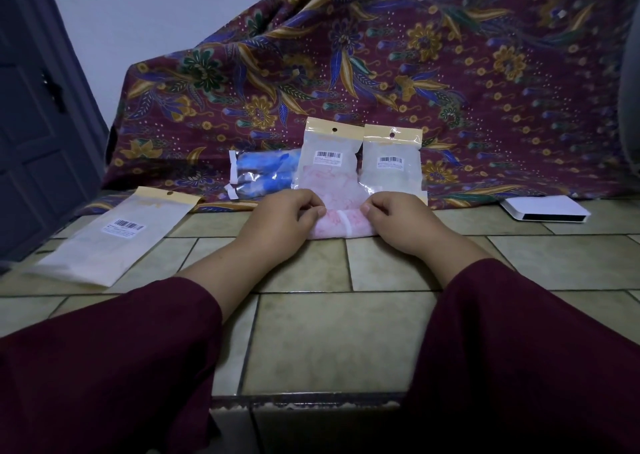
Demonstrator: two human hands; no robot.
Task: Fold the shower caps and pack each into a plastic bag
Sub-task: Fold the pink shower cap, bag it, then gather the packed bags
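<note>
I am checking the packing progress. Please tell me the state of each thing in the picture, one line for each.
Left hand: pinches the pink shower cap.
Right hand: pinches the pink shower cap.
Pink shower cap: folded, on the tiles, not bagged.
Flat bag: lying on the tiles at left.
Pink-filled bag: upright against the cloth.
Pale bag: upright against the cloth.
Blue pack: lying on its side.

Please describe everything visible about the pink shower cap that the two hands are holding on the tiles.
The pink shower cap is thin, translucent plastic, pale pink with a white band across it. It is folded into a small flat bundle and lies on the tiled surface, in front of two upright bags. The left hand pinches its left end and the right hand its right end. Its ends are hidden by the hands.
</note>
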